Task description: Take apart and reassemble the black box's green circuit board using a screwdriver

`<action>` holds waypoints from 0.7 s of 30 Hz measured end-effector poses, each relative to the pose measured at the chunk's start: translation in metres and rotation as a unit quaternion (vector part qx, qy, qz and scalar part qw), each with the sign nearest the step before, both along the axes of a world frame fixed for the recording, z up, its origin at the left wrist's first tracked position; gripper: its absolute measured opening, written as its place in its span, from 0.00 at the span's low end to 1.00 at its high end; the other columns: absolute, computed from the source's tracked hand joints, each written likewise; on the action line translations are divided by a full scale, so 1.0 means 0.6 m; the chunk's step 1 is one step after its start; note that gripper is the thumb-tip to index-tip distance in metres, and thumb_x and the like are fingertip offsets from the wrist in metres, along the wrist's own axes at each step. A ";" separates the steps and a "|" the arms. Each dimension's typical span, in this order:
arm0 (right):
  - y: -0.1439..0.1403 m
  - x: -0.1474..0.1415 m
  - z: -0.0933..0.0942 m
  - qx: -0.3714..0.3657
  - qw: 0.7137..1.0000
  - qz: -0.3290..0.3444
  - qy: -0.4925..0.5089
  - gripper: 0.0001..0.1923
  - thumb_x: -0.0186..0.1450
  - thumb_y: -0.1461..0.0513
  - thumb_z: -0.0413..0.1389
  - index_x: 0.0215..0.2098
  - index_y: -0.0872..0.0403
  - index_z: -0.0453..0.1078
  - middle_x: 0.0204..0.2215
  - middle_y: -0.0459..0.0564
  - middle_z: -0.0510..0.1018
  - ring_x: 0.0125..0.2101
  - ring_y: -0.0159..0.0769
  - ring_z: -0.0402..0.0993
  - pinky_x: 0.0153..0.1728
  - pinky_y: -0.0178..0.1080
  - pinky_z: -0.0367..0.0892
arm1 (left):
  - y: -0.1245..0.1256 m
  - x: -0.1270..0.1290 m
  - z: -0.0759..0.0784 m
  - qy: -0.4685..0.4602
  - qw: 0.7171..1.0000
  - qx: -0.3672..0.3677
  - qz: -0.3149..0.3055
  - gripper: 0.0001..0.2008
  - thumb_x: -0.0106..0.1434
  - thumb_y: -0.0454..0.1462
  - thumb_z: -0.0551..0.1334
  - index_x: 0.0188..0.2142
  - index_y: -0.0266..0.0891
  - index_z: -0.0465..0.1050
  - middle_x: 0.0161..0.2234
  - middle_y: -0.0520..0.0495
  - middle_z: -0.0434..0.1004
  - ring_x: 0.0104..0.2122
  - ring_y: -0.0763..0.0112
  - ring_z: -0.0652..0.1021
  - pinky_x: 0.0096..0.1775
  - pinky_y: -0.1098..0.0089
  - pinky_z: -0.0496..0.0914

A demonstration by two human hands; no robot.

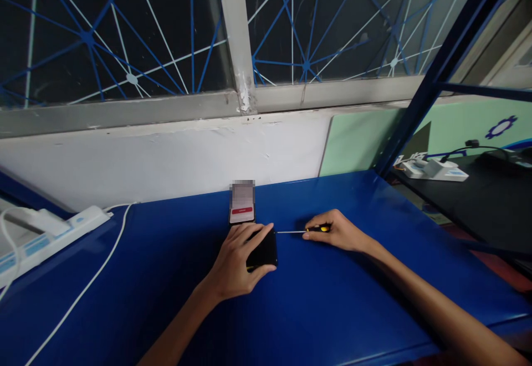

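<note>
From where I stand, the flat black box [264, 252] lies on the blue tabletop [353, 305], partly hidden under the person's left hand [235, 263]. That hand's fingers are clasped across it, thumb along the near edge and the others reaching over the far one. I'd judge it light, stiff and smooth enough to skid on this glossy paint, so its two long edges look the best places to hold; what's inside could be delicate, and pressing down hard on the middle seems unwise.

The right hand [343, 233] pinches a screwdriver [292, 232] by its black-and-yellow handle, which is probably plastic and easy to grip. The slim, straight shaft looks like rigid metal, lying nearly level; its tip is at the box's right edge, though I can't tell whether it is actually touching.

Just behind the box sits a smartphone [241, 217], glassy and thin, with a red bar across its lit screen. A white plastic power strip [85, 222] lies off to the left, and near it a supple white cable [97, 274] bends across the painted surface. The wall [187, 161] behind is matte and scuffed.
</note>
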State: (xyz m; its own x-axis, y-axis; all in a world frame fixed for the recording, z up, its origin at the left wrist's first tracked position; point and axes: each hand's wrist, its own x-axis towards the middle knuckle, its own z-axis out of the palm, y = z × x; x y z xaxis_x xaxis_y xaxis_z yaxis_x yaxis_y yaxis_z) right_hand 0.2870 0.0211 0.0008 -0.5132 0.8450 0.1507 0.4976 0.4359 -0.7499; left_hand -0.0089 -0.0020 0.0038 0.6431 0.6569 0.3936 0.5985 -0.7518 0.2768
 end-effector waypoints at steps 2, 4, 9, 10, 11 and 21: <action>0.001 0.001 -0.001 -0.005 1.000 -0.004 0.001 0.22 0.63 0.46 0.57 0.33 0.57 0.77 0.27 0.47 0.77 0.24 0.29 0.63 0.26 0.33 0.58 | -0.001 0.001 -0.002 0.008 1.000 -0.006 -0.002 0.36 0.60 0.43 0.65 0.65 0.43 0.54 0.55 0.39 0.68 0.54 0.52 0.67 0.55 0.49 0.63; 0.002 0.001 -0.001 -0.013 1.000 -0.005 -0.003 0.24 0.65 0.45 0.53 0.31 0.57 0.76 0.24 0.47 0.76 0.23 0.29 0.62 0.25 0.33 0.57 | -0.003 0.003 -0.003 0.014 1.000 -0.012 -0.003 0.36 0.60 0.43 0.66 0.65 0.43 0.54 0.55 0.39 0.68 0.55 0.52 0.67 0.55 0.50 0.63; -0.001 -0.004 -0.004 -0.022 0.996 -0.022 -0.082 0.27 0.69 0.47 0.47 0.23 0.57 0.72 0.18 0.45 0.71 0.18 0.27 0.59 0.22 0.33 0.52 | -0.005 0.006 -0.004 0.032 0.999 -0.018 -0.011 0.37 0.59 0.42 0.66 0.65 0.43 0.54 0.55 0.40 0.68 0.54 0.52 0.68 0.55 0.50 0.63; -0.002 -0.004 -0.005 -0.011 0.994 -0.027 -0.103 0.26 0.68 0.47 0.48 0.22 0.56 0.70 0.18 0.45 0.70 0.18 0.27 0.60 0.22 0.33 0.51 | -0.005 0.006 -0.004 0.035 0.999 -0.019 -0.013 0.37 0.59 0.42 0.66 0.65 0.43 0.55 0.55 0.40 0.68 0.54 0.52 0.68 0.55 0.51 0.63; -0.002 -0.005 -0.005 0.001 0.992 -0.031 -0.119 0.26 0.68 0.48 0.48 0.22 0.56 0.69 0.18 0.44 0.70 0.18 0.27 0.60 0.23 0.33 0.51 | -0.005 0.007 -0.003 0.037 0.999 -0.019 -0.013 0.36 0.59 0.42 0.66 0.64 0.43 0.55 0.55 0.40 0.68 0.54 0.52 0.68 0.54 0.51 0.63; 0.003 0.006 -0.012 0.011 0.990 -0.033 -0.137 0.22 0.61 0.43 0.56 0.29 0.54 0.67 0.19 0.40 0.67 0.19 0.26 0.56 0.22 0.32 0.49 | -0.004 0.009 -0.003 0.039 0.999 -0.012 -0.010 0.36 0.58 0.42 0.67 0.64 0.41 0.56 0.54 0.39 0.70 0.53 0.52 0.69 0.53 0.51 0.63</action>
State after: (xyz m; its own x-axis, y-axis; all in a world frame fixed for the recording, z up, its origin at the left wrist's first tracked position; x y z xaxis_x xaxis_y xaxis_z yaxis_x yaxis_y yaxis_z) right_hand 0.2908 0.0229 -0.0062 -0.4809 0.8762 0.0313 0.7096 0.4099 -0.5731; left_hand -0.0037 -0.0047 0.0022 0.6844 0.6520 0.3262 0.6035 -0.7577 0.2482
